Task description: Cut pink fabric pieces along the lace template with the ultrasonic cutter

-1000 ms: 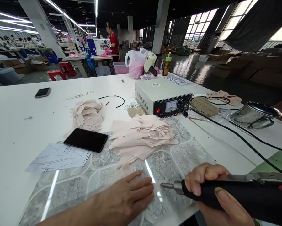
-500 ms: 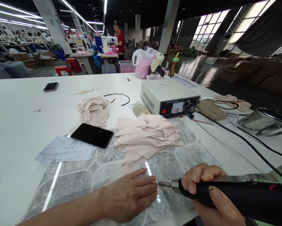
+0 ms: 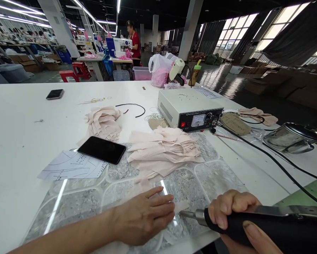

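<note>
- Daylight floods in from tall windows (image 3: 235,31) at right; ceiling strip lights (image 3: 15,17) shine at left.
- White glare streaks cross the glossy mat (image 3: 81,204).
- The wide-angle lens stretches the edges: the right hand (image 3: 233,211) and black tool (image 3: 266,227) loom large, slightly soft.

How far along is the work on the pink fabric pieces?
Done: unclear; the smaller crumpled pile of pale pink fabric pieces may be finished ones. In hand: the left hand presses one small pink fabric piece flat on the glossy patterned mat; the right hand holds the black handheld tool, metal tip at that piece. Left: probably the larger pale pink fabric stack.
</note>
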Action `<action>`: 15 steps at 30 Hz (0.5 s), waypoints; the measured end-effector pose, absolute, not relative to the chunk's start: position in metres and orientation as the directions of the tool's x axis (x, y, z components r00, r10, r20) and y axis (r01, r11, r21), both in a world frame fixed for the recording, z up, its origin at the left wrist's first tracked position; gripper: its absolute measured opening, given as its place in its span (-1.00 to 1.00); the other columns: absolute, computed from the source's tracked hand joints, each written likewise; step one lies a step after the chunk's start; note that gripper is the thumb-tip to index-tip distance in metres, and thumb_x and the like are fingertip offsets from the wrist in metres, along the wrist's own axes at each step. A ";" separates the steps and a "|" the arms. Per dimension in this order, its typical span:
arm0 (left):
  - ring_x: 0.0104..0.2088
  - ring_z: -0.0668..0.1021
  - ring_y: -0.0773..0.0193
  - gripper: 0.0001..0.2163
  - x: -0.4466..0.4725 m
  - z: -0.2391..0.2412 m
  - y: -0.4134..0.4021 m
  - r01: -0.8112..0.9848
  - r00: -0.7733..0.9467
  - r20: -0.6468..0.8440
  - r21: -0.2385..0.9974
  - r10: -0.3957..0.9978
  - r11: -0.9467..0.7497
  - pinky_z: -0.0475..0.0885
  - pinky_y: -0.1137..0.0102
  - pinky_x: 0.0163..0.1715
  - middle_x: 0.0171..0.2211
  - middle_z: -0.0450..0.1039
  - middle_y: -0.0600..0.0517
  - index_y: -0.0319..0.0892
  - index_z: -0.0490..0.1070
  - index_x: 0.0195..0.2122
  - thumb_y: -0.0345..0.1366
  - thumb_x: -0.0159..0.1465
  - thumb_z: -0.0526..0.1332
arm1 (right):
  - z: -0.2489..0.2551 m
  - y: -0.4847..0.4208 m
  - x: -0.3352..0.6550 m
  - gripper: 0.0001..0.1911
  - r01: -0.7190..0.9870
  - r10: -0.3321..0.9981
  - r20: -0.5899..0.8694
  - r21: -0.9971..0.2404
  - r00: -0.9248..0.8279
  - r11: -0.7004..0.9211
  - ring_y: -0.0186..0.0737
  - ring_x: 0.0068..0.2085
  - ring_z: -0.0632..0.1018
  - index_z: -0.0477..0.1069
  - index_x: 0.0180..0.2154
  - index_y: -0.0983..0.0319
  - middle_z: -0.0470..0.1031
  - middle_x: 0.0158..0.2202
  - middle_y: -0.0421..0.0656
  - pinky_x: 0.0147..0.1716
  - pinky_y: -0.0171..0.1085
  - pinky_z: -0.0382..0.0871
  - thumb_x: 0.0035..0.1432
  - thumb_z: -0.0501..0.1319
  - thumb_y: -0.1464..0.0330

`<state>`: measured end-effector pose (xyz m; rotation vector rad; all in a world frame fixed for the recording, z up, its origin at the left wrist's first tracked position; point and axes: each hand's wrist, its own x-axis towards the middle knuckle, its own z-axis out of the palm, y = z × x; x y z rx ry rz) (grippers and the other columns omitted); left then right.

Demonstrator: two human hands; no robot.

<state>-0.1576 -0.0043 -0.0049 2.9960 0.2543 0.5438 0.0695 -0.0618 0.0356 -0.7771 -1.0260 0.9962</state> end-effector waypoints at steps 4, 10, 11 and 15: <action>0.13 0.40 0.13 -0.78 -0.157 -0.004 -0.005 0.152 0.920 0.347 0.114 0.183 -0.982 0.06 0.17 0.28 -0.01 0.49 -0.09 -0.34 0.40 0.01 -0.41 0.42 0.05 | 0.030 -0.063 0.069 -0.86 -0.312 0.931 0.315 -0.880 0.183 0.359 -0.35 -0.51 0.39 0.31 -0.34 0.16 0.31 -0.45 -0.22 -0.53 -0.28 0.41 0.19 0.16 0.23; 0.11 0.41 0.13 -0.78 -0.156 -0.003 -0.006 0.144 0.913 0.366 0.120 0.178 -0.982 0.05 0.17 0.28 -0.03 0.49 -0.09 -0.35 0.40 -0.02 -0.42 0.42 0.04 | 0.029 -0.061 0.069 -0.89 -0.290 0.925 0.352 -0.878 0.144 0.379 -0.33 -0.52 0.40 0.33 -0.34 0.16 0.33 -0.44 -0.21 -0.53 -0.25 0.41 0.21 0.16 0.26; 0.11 0.41 0.13 -0.78 -0.156 -0.003 -0.006 0.143 0.912 0.369 0.121 0.178 -0.982 0.05 0.18 0.28 -0.03 0.49 -0.09 -0.35 0.40 -0.02 -0.42 0.42 0.04 | 0.030 -0.061 0.069 -0.89 -0.282 0.923 0.360 -0.879 0.136 0.384 -0.33 -0.52 0.41 0.33 -0.34 0.16 0.33 -0.44 -0.21 -0.53 -0.25 0.41 0.21 0.16 0.27; 0.10 0.43 0.14 -0.78 -0.156 -0.003 -0.005 0.142 0.905 0.385 0.128 0.181 -0.982 0.04 0.20 0.29 -0.02 0.49 -0.08 -0.35 0.40 -0.02 -0.42 0.41 0.04 | 0.033 -0.061 0.068 -0.88 -0.279 0.919 0.365 -0.876 0.149 0.393 -0.33 -0.53 0.41 0.33 -0.35 0.16 0.33 -0.47 -0.22 -0.55 -0.27 0.41 0.19 0.17 0.26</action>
